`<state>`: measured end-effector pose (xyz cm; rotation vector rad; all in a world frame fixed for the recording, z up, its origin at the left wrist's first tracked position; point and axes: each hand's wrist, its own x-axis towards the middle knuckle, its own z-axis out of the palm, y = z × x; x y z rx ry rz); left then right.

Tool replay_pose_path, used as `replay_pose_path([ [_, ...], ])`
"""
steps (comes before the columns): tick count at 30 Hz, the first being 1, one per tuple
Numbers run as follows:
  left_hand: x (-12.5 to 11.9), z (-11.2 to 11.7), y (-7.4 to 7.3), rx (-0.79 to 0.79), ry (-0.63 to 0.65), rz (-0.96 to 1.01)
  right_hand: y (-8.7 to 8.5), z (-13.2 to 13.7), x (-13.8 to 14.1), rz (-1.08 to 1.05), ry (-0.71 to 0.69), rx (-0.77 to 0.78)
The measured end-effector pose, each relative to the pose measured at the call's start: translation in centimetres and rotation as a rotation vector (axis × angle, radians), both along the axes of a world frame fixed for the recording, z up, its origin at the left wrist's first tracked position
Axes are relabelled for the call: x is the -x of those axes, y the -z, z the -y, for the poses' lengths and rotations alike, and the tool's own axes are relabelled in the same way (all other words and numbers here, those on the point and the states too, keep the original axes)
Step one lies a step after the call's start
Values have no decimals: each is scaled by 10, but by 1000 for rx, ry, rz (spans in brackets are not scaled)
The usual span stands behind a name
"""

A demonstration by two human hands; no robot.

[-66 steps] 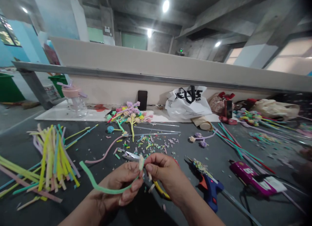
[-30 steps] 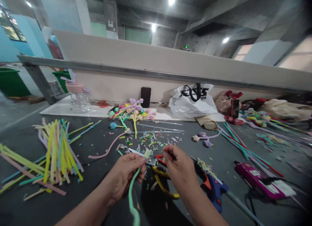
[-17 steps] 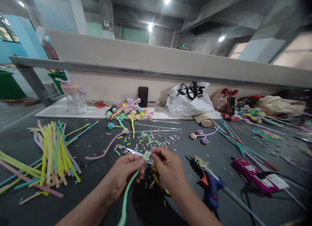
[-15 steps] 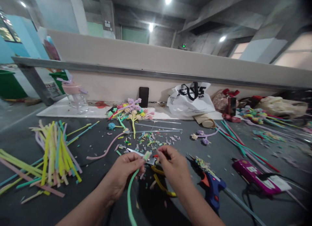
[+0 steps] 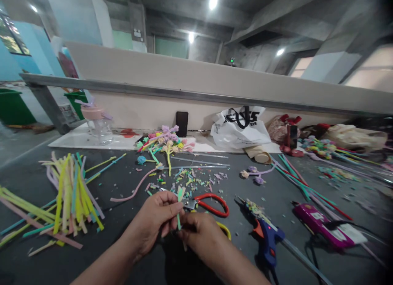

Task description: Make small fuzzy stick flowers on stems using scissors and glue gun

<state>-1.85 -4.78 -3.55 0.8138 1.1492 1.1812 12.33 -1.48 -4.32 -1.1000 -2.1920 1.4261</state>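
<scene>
Between the thumb and fingers of my left hand [image 5: 161,215] is a green chenille stem [image 5: 179,220], held upright with pale, fluffy bits at its top end. The fingertips of my right hand [image 5: 204,234] are closed at the lower part of this stem, touching my left fingers. A pale tip pokes out under the right fingers, and the rest of the stem is hidden. Just beyond my hands lies a pair of scissors [image 5: 211,205] with a red loop and a yellow one, partly covered by my right hand. Small cut chenille bits [image 5: 196,176] are scattered past it.
Left lies a pile of cut chenille stems [image 5: 70,195]. At right are a blue glue gun [image 5: 267,240] and a purple corded device [image 5: 322,223]. Finished chenille flowers [image 5: 166,137], a phone [image 5: 182,123], a white bag [image 5: 241,127] and a bottle [image 5: 97,123] stand at the back.
My right hand has moved down and left to meet my left hand. The long green stem no longer hangs toward the bottom edge. More of the scissors' red loop shows.
</scene>
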Motion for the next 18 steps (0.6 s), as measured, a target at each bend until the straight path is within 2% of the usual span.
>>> replay_pose_path([
  [3, 0, 2, -3, -19, 33, 103, -1, 1, 2, 23, 28, -65],
  [7, 3, 3, -5, -36, 72, 147, -3, 3, 3, -112, 19, 90],
  [9, 4, 2, -4, -38, 72, 128, -1, 6, 4, -223, 22, 246],
  [14, 1, 1, 1, -68, 4, 83, 6, 18, 7, -556, 112, 803],
  [16, -2, 2, 1, -78, -16, 88, 8, 20, 8, -594, 151, 934],
  [18, -4, 3, 1, -82, -32, 68, 10, 20, 9, -613, 168, 1000],
])
